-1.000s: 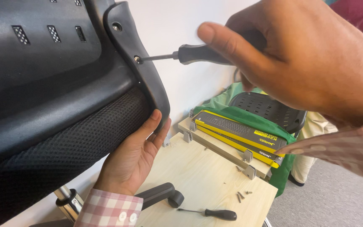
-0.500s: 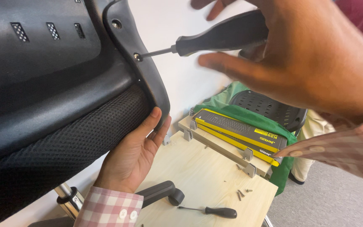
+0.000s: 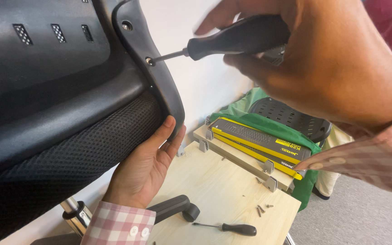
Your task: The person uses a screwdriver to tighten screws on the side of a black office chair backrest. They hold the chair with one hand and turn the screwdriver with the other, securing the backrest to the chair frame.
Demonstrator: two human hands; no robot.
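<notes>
Right now the right hand (image 3: 336, 68) is gripping a black screwdriver (image 3: 237, 38) by its thick handle, fingers wrapped around it. Its thin metal tip is sitting in a small screw (image 3: 149, 60) on the black plastic frame (image 3: 153, 68) of an office chair back (image 3: 55, 90). The screw is high on the frame's edge, near the top left. The handle looks chunky and easy to hold, and I think the fat middle of it is the best place to grip. The tip could slip out of the little screw if it is leaning.

The left hand (image 3: 148, 170) is lying open and flat against the bottom end of the frame, pressing on it without closing around it. The frame looks hard and stiff, and the mesh (image 3: 69, 154) beside it looks soft and bendy. The whole chair back is probably heavy.

Below, a pale wooden desk (image 3: 218, 199) is carrying a second small screwdriver (image 3: 230, 228), a few loose screws (image 3: 262, 208) and a black armrest (image 3: 173, 208). A yellow and dark grey box (image 3: 262, 143) is lying on a ledge at the desk's far edge.
</notes>
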